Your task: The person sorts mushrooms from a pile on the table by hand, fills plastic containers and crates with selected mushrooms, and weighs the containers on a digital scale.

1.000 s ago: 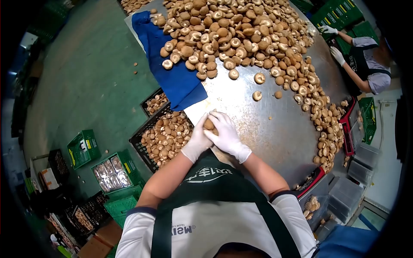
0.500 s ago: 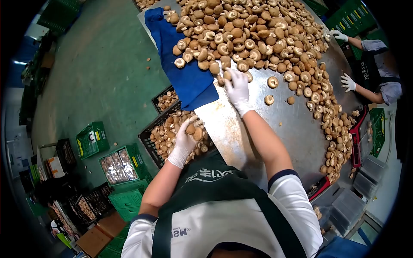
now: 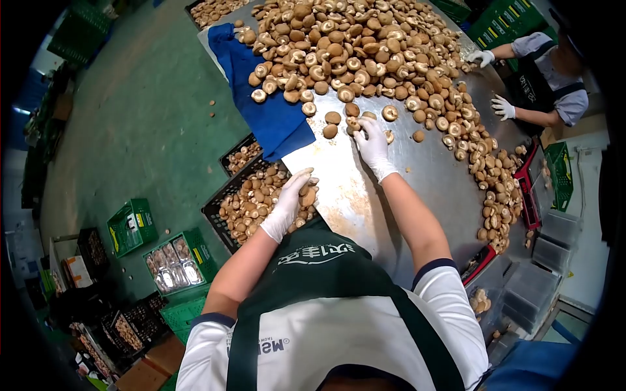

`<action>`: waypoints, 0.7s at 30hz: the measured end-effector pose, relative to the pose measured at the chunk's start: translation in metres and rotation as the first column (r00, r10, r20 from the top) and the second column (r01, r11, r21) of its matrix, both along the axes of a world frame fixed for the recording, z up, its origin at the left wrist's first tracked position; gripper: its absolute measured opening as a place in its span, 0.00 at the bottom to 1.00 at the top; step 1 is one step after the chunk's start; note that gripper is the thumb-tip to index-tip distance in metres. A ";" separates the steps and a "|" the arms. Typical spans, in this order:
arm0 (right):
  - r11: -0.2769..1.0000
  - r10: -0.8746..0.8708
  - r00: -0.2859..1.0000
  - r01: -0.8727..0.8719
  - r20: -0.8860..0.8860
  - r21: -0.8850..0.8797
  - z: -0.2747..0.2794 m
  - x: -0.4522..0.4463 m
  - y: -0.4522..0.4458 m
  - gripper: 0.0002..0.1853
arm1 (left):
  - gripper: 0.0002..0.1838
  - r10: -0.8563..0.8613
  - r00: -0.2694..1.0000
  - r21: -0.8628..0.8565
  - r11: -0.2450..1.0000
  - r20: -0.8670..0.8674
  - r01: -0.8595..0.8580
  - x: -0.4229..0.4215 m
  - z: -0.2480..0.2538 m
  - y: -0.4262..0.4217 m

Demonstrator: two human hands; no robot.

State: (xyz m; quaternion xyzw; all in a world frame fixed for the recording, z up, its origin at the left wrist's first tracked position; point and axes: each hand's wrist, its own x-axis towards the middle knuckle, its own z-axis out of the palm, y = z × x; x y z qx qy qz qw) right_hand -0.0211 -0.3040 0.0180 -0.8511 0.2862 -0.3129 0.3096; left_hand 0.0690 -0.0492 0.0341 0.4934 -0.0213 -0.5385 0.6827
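My left hand [image 3: 284, 207], in a white glove, is at the table's near left edge above a black crate [image 3: 220, 218] of shiitake mushrooms. Its fingers curl around brown-capped mushrooms [image 3: 308, 197], partly hidden by the hand. My right hand [image 3: 373, 148], also gloved, reaches over the metal table [image 3: 424, 195], with fingertips closed on a mushroom [image 3: 353, 123]. Several loose mushrooms lie around those fingers, two of them just left [image 3: 331, 125]. Beyond spreads a large mushroom pile [image 3: 365, 52].
A blue cloth [image 3: 261, 117] drapes over the table's left edge. On the right, a co-worker's gloved hands [image 3: 503, 107] rest at the table. Green crates [image 3: 132, 226] and packed trays [image 3: 175, 264] stand on the floor at left. Red-edged devices [image 3: 527, 192] and clear bins [image 3: 529, 290] are at right.
My right hand has drawn back slightly from the pile's edge, and several mushrooms now lie separated near it. My left hand has shifted a little right and up. The whole view has shifted slightly.
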 end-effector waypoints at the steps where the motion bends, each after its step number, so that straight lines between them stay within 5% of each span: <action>1: 1.000 -0.021 0.999 0.020 -0.044 -0.011 0.000 -0.002 0.003 0.14 | 0.22 -0.013 0.999 0.001 1.000 0.031 0.012 -0.002 -0.001 -0.003; 3: 0.999 -0.038 0.998 0.038 -0.047 -0.008 -0.002 -0.002 0.005 0.15 | 0.21 -0.027 1.000 0.021 0.999 0.010 0.027 -0.005 0.000 -0.002; 7: 0.928 -0.155 0.986 0.127 0.054 0.351 -0.014 0.002 0.006 0.15 | 0.20 0.009 0.998 -0.007 1.000 -0.062 -0.010 -0.007 -0.004 0.012; 10: 0.715 -0.167 0.948 -0.073 0.272 0.695 0.002 0.007 0.030 0.13 | 0.19 0.110 0.994 -0.005 0.994 0.018 -0.110 -0.006 -0.006 0.039; 13: 0.575 0.014 0.942 -0.283 0.336 0.768 0.046 0.033 0.075 0.14 | 0.19 0.179 0.984 0.064 0.981 0.021 -0.180 -0.005 -0.002 0.075; 18: 0.734 0.348 0.892 -0.451 0.289 0.508 0.055 0.119 0.133 0.14 | 0.19 0.361 0.896 0.124 0.932 -0.259 -0.340 -0.009 -0.003 0.125; 21: 0.787 0.461 0.875 -0.481 0.149 0.386 0.051 0.176 0.149 0.19 | 0.20 0.470 0.865 0.196 0.878 -0.178 -0.437 -0.007 -0.008 0.149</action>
